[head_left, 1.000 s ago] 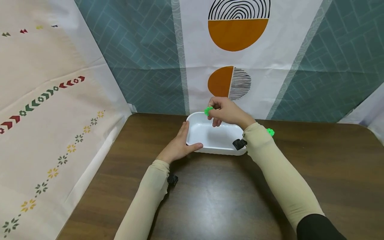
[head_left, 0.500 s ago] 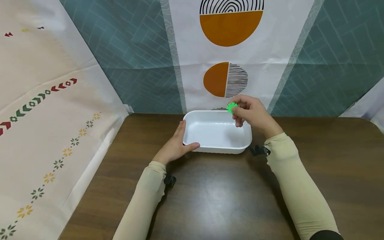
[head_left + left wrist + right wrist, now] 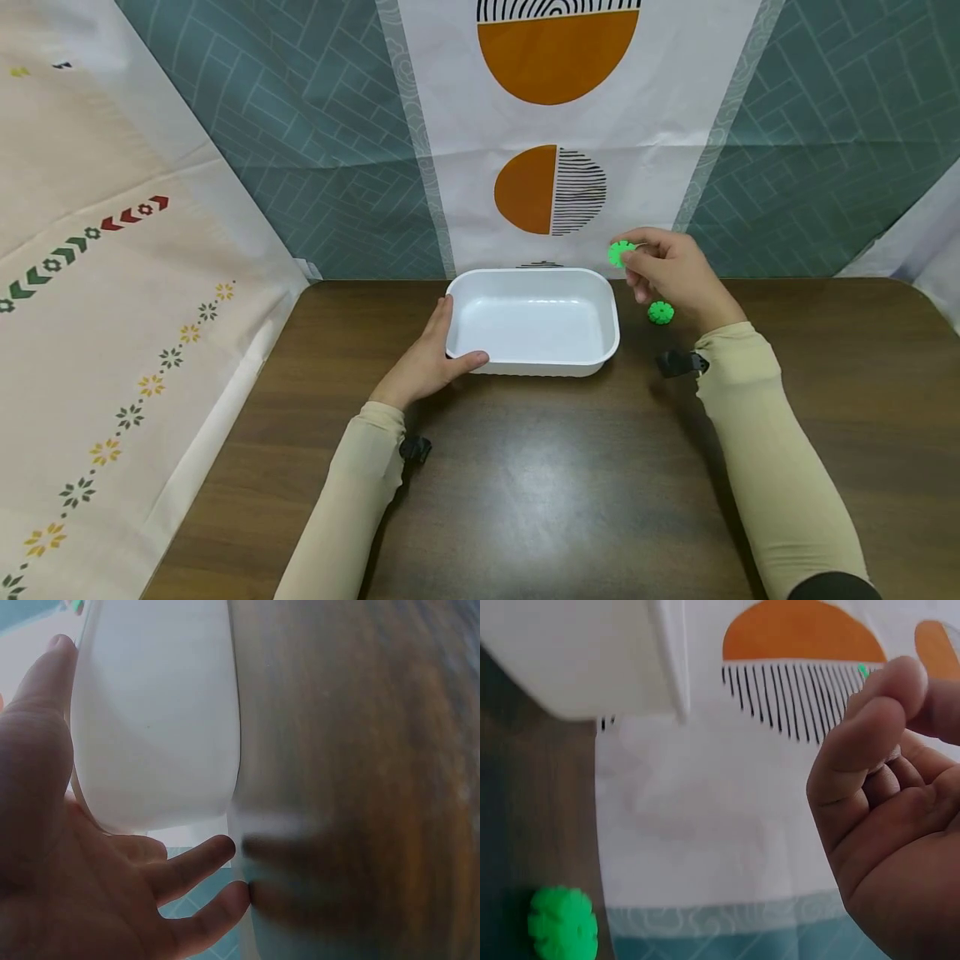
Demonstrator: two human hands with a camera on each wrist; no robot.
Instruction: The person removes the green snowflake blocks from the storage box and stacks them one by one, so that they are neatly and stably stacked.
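A white rectangular tray stands near the table's far edge, and its inside shows bare in the head view. My left hand rests against its left end, thumb over the near rim and fingers along the side. In the left wrist view the fingers of the left hand are spread by the tray's wall. Right of the tray, my right hand pinches a green notched disc above the table. Another green piece, round and notched, lies on the table below that hand.
The brown wooden table reaches toward me. Behind its far edge hangs a teal and white patterned cloth. At the left is a pale cloth with small printed motifs. Black wrist cameras sit on both sleeves.
My right hand has moved right, from over the tray to beside it, with the green disc still pinched. The left hand stays on the tray. The head view has shifted slightly.
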